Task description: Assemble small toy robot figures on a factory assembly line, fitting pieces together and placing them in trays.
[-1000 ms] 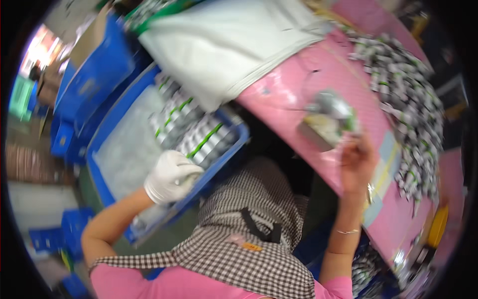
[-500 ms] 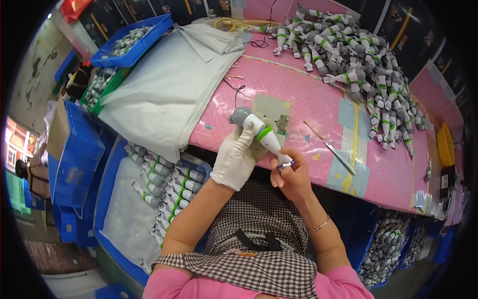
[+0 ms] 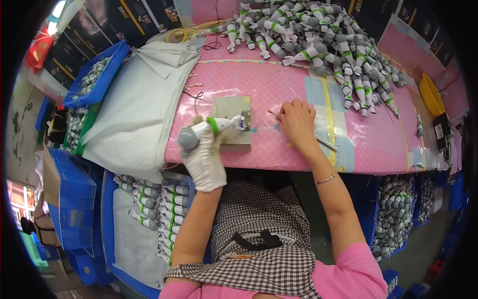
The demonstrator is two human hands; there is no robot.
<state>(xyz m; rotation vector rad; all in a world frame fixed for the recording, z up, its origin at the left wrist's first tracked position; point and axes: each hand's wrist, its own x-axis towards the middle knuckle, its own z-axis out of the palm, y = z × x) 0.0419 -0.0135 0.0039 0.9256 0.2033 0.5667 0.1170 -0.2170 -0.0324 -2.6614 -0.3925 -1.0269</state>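
Observation:
My left hand (image 3: 205,162), in a white glove, is closed round a toy arm (image 3: 200,130) with a grey rounded end, a green band and a small white hand-like tip. It is held over a flat grey-green block (image 3: 234,148) on the pink-covered table, its tip pointing right. My bare right hand (image 3: 298,122) rests on the table to the right of the block, fingers curled down on a thin brown stick (image 3: 272,113) whose end shows beside the thumb. Most of the stick is hidden under the hand. A silver flat tool (image 3: 326,143) lies just beside my right wrist.
A large heap of similar toy arms (image 3: 318,47) covers the table's far right. White sheets (image 3: 134,99) lie at the left, beside a blue bin (image 3: 102,57) of grey parts. Below left, a blue crate (image 3: 107,209) holds rows of toy arms. A yellow basket (image 3: 431,94) stands far right.
My right hand has let go of the toy arm's tip and moved right to the stick on the table. My left hand has turned the arm, so its tip now points right. The view has shifted.

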